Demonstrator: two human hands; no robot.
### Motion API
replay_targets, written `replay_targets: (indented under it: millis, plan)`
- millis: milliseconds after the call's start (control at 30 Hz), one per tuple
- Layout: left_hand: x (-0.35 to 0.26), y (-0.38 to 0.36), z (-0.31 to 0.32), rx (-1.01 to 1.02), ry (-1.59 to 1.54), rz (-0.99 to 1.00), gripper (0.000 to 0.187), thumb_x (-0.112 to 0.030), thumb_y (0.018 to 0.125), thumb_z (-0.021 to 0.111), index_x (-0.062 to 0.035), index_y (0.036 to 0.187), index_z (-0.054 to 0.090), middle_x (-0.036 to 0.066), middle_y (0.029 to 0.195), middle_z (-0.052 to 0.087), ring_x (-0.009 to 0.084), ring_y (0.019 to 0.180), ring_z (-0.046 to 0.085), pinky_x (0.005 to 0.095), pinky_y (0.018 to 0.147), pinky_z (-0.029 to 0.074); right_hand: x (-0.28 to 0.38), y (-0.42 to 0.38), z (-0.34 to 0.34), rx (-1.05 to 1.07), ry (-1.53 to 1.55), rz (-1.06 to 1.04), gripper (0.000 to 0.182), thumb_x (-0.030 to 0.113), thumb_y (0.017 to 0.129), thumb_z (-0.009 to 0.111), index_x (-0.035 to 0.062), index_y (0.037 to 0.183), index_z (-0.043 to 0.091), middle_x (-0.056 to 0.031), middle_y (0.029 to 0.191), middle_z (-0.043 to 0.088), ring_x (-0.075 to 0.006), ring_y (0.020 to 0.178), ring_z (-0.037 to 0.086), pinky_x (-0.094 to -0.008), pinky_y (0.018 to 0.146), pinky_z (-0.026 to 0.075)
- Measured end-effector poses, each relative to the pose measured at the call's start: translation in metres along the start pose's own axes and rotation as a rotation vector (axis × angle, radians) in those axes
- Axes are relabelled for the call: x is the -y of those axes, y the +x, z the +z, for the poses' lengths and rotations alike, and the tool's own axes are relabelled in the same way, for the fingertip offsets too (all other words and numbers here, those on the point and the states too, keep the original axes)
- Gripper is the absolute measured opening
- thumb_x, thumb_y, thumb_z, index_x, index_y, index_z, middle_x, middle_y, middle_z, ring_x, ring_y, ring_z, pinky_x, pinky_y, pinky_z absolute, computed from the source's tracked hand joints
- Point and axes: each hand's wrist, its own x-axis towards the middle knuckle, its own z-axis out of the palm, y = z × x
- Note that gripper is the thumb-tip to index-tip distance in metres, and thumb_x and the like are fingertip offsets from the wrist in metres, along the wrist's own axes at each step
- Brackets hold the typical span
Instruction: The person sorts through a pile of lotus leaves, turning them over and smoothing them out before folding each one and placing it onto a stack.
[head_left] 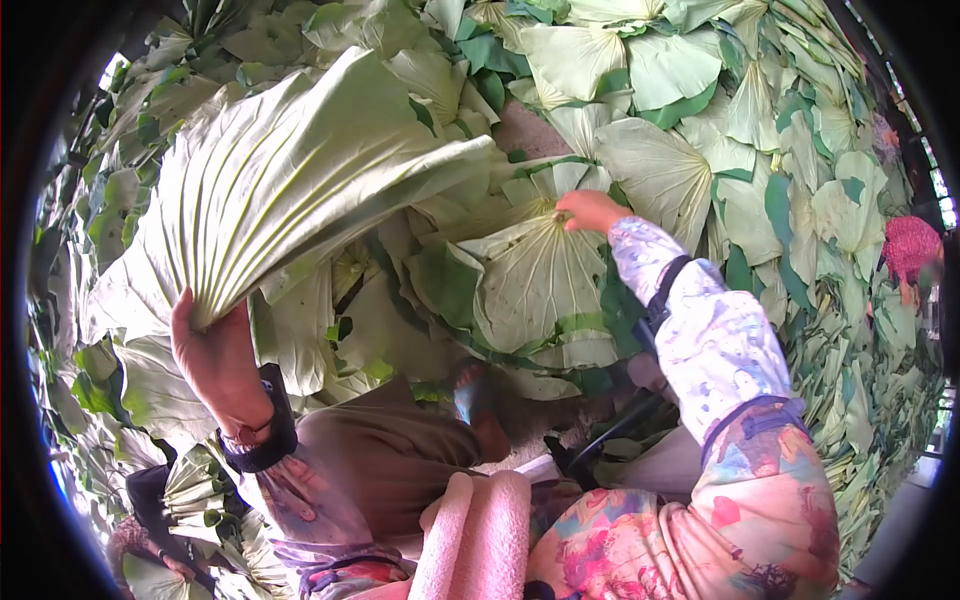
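Note:
A large pale-green lotus leaf [290, 170] is raised at the left, its ribs fanning out from where my left hand [215, 365] grips its gathered base. The fingers of that hand are closed, partly hidden behind the leaf. Farther right, my right hand [592, 211] pinches the centre of a second lotus leaf [545, 285], which lies spread over the pile in front of me with its pale, ribbed underside up. The two leaves come close at the middle of the view.
Heaps of lotus leaves [670, 70] surround me on all sides. My foot [482, 410] is on the ground just below the leaves. A pink towel [480, 540] hangs at my front. Another person's pink head covering [910, 245] shows at the right; someone's arm [135, 545] is at lower left.

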Motion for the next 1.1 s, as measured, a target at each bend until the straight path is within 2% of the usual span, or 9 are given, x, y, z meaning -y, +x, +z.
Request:
replay_targets:
  millis: [133,233,467,600,733,800,900,1000,1100]
  plan:
    - [0.003,-0.001,0.005,-0.027,0.038,-0.008,0.034,-0.009,0.082,0.050,0.0046,0.113,0.046,0.018,0.116,0.051,0.0286,0.106,0.049,0.0423,0.094,0.036,-0.001,0.015,0.038,-0.040,0.037,0.172,0.084,0.028,0.062,0.073,0.0079,0.131,0.029,-0.0149,0.126,0.042,-0.0333,0.114,0.041,-0.0408,0.094,0.035]
    - [0.005,0.000,0.007,-0.007,0.011,-0.026,0.035,-0.009,0.082,0.049,0.0050,0.114,0.045,0.018,0.118,0.050,0.0291,0.109,0.048,0.0430,0.095,0.035,-0.020,0.026,0.067,-0.078,0.124,0.162,0.085,0.028,0.060,0.073,0.0068,0.131,0.031,-0.0161,0.124,0.043,-0.0331,0.115,0.040,-0.0394,0.095,0.035]
    - [0.002,-0.002,0.009,0.044,0.011,-0.030,0.029,-0.007,0.084,0.049,0.0087,0.108,0.047,0.021,0.111,0.054,0.0293,0.102,0.053,0.0414,0.093,0.039,0.027,-0.038,0.033,-0.086,0.044,-0.010,0.055,0.024,0.058,0.074,0.0091,0.108,0.055,-0.0109,0.101,0.054,-0.0306,0.099,0.048,-0.0383,0.084,0.041]
    - [-0.008,0.005,-0.012,0.032,-0.052,-0.013,0.031,-0.005,0.083,0.048,0.0090,0.110,0.046,0.023,0.117,0.050,0.0299,0.109,0.048,0.0428,0.097,0.034,0.048,-0.101,0.018,0.039,0.047,-0.125,0.032,0.021,0.063,0.071,0.0105,0.091,0.058,-0.0060,0.088,0.056,-0.0286,0.089,0.051,-0.0372,0.074,0.042]
    - [-0.012,-0.004,-0.003,0.098,-0.080,0.157,0.032,-0.002,0.081,0.048,0.0098,0.110,0.045,0.023,0.117,0.049,0.0311,0.108,0.048,0.0425,0.096,0.035,0.045,-0.088,-0.022,0.218,0.135,-0.018,0.032,0.025,0.067,0.069,0.0108,0.093,0.058,-0.0113,0.087,0.060,-0.0312,0.084,0.055,-0.0407,0.070,0.042]
    - [-0.016,-0.013,0.004,0.137,-0.080,0.274,0.033,0.000,0.080,0.048,0.0106,0.111,0.044,0.023,0.115,0.049,0.0319,0.107,0.048,0.0423,0.096,0.035,0.057,-0.044,-0.063,0.113,0.088,0.005,0.035,0.024,0.069,0.068,0.0131,0.101,0.059,-0.0119,0.095,0.061,-0.0276,0.091,0.056,-0.0401,0.076,0.044]
    - [-0.017,-0.034,0.027,0.206,-0.125,0.329,0.037,0.000,0.079,0.049,0.0116,0.114,0.041,0.023,0.114,0.048,0.0323,0.107,0.046,0.0424,0.096,0.034,0.100,0.033,-0.154,-0.367,0.116,-0.352,0.052,0.029,0.072,0.068,0.0070,0.116,0.052,-0.0134,0.109,0.057,-0.0267,0.097,0.056,-0.0365,0.084,0.044]
    - [-0.015,-0.048,0.038,0.339,-0.217,0.264,0.043,-0.001,0.079,0.050,0.0108,0.119,0.038,0.023,0.122,0.043,0.0323,0.114,0.041,0.0436,0.101,0.029,0.139,0.083,-0.244,-0.439,0.405,-0.301,0.052,0.032,0.073,0.066,0.0028,0.114,0.052,-0.0127,0.109,0.057,-0.0257,0.096,0.056,-0.0347,0.082,0.045]
    - [-0.012,-0.044,0.037,0.286,-0.170,0.317,0.045,-0.001,0.080,0.050,0.0099,0.121,0.036,0.023,0.125,0.040,0.0318,0.117,0.039,0.0428,0.103,0.027,0.141,0.092,-0.247,-0.590,0.622,-0.448,0.051,0.029,0.074,0.065,0.0020,0.115,0.050,-0.0130,0.111,0.057,-0.0246,0.099,0.056,-0.0341,0.084,0.045]
